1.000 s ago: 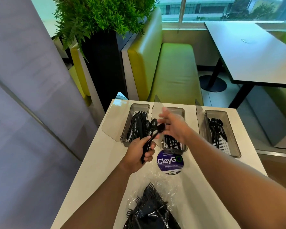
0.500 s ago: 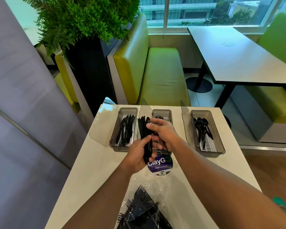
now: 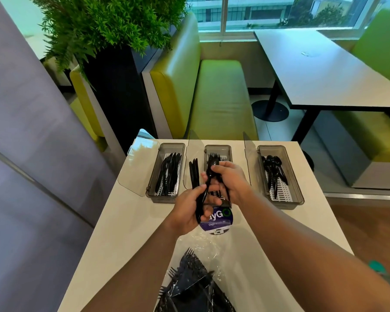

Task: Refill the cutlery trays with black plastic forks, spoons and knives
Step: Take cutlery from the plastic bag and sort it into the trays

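1. Head view: a person's left hand (image 3: 187,212) grips a bundle of slim black plastic cutlery (image 3: 194,174) in a curled fist above the smooth white table (image 3: 131,221).
2. The right hand (image 3: 231,183) pinches a glossy black plastic spoon (image 3: 214,164) just below its oval bowl; the thin handle slants down into the left fist.
3. Three smoky translucent rectangular trays line the table's far edge, their clear hinged lids raised. The left tray (image 3: 162,198) holds flat black knives (image 3: 168,172). The middle tray (image 3: 217,147), partly hidden behind the hands, holds pronged black forks (image 3: 213,156). The right tray (image 3: 298,190) holds round-bowled black spoons (image 3: 274,167) on a white slotted liner.
4. A crinkled clear plastic bag (image 3: 203,244) at the near edge holds a spiky heap of black forks (image 3: 189,280); a round purple sticker (image 3: 221,222) lies between the bag and the middle tray.
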`<state>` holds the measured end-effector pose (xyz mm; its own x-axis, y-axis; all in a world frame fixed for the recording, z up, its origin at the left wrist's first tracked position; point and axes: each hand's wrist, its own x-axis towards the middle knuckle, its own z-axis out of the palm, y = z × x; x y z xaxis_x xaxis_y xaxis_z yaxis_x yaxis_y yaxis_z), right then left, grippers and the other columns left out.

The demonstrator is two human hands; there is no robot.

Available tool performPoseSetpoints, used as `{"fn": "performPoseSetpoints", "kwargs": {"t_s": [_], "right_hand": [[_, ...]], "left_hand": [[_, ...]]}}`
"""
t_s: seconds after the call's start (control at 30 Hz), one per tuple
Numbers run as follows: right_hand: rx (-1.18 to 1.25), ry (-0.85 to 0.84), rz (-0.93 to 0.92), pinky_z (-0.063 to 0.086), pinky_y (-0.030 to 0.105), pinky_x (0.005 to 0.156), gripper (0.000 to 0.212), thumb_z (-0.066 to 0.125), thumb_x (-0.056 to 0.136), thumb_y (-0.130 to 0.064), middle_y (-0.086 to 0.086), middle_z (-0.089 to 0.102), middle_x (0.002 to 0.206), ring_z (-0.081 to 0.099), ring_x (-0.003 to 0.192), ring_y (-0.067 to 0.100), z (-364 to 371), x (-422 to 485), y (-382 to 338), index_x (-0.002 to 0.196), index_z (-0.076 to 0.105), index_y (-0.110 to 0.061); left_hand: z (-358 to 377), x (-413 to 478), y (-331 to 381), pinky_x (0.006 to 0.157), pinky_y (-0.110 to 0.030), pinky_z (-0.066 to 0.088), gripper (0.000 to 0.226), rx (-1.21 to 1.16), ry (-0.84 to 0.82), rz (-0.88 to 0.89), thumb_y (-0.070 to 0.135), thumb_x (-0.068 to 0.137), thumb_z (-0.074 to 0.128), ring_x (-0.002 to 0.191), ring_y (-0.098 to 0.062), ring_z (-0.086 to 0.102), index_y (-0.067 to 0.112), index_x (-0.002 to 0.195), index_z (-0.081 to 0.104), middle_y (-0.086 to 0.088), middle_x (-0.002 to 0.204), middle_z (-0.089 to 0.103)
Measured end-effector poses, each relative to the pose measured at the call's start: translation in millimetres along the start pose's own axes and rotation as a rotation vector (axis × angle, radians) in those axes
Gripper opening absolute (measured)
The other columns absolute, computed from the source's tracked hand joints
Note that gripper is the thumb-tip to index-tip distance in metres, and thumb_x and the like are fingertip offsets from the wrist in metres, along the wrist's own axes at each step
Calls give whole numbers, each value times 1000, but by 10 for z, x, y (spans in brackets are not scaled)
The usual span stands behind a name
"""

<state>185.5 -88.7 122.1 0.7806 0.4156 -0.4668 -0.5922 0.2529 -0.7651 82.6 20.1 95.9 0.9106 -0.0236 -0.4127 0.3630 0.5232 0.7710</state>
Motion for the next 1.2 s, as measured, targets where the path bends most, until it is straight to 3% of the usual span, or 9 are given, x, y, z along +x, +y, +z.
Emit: {"fn": "performPoseSetpoints", "kwargs": {"t_s": [0.1, 0.23, 0.4, 0.5, 0.67, 0.83, 0.93, 1.03, 1.2], "right_hand": [[126, 100, -47, 60, 36, 57, 12, 46, 103, 2, 25, 71, 90, 71, 68, 29, -18, 49, -101, 110, 47, -8], [101, 186, -103, 44, 21, 39, 14, 43, 104, 1, 19, 65, 91, 55, 50, 13, -146, 199, -318, 111, 48, -10], [27, 261, -145, 31, 19, 33, 16, 44, 104, -14, 9, 59, 81, 41, 44, 9, -492, 393, -742, 118, 52, -14], [-126, 350, -114, 32, 20, 32, 17, 53, 101, -25, 5, 57, 77, 41, 41, 9, -807, 502, -952, 110, 56, -11], [-539, 517, 25, 36, 24, 43, 10, 48, 99, -7, 7, 52, 74, 44, 54, 13, -1403, 652, -1020, 102, 58, -7], [-717, 492, 21, 54, 43, 71, 20, 58, 95, -2, 16, 60, 101, 61, 78, 25, -1670, 765, -922, 113, 50, -9], [-724, 488, -34, 51, 43, 86, 37, 57, 97, -4, 12, 56, 111, 59, 100, 28, -1669, 762, -887, 132, 48, -12], [-730, 515, -132, 53, 42, 86, 42, 59, 97, -11, 11, 60, 118, 60, 102, 26, -1657, 775, -855, 138, 50, -10], [-565, 399, -292, 58, 35, 69, 16, 57, 99, -13, 14, 68, 104, 66, 80, 20, -1376, 756, -856, 112, 66, -9]], "left_hand": [[-44, 26, -41, 38, -19, 28, 36, -4, 1, -14, 26, 108, 39, 41, -10, 37, 4, 125, 61, -10, 71, 58], [-57, 61, -34, 38, -19, 22, 26, 38, 0, -13, 27, 107, 43, 43, -6, 28, 8, 110, 62, 0, 63, 35], [-17, 186, 13, 37, -19, 23, 35, 52, -26, 3, 42, 104, 47, 43, -6, 26, 11, 98, 62, 2, 61, 29], [3, 295, -6, 37, -19, 22, 48, -69, -40, -41, 53, 104, 38, 42, -7, 26, 13, 94, 62, 1, 62, 30], [48, 443, -84, 36, -19, 23, 37, -192, -61, -82, 42, 107, 32, 45, -8, 26, 15, 93, 53, 1, 67, 33], [67, 543, -123, 40, -20, 22, 32, -76, 5, -39, 33, 109, 33, 47, -9, 27, 9, 106, 55, -1, 68, 39], [57, 582, -145, 40, -21, 25, 27, -1, 37, -7, 30, 109, 37, 48, -9, 31, 9, 110, 54, -1, 69, 43], [64, 597, -158, 40, -20, 27, 19, 96, 59, 29, 27, 108, 43, 48, -9, 34, 10, 110, 52, 0, 70, 46], [109, 568, -150, 39, -21, 28, 17, 222, 76, 90, 24, 107, 46, 47, -10, 38, 10, 108, 57, 2, 68, 51]]}}
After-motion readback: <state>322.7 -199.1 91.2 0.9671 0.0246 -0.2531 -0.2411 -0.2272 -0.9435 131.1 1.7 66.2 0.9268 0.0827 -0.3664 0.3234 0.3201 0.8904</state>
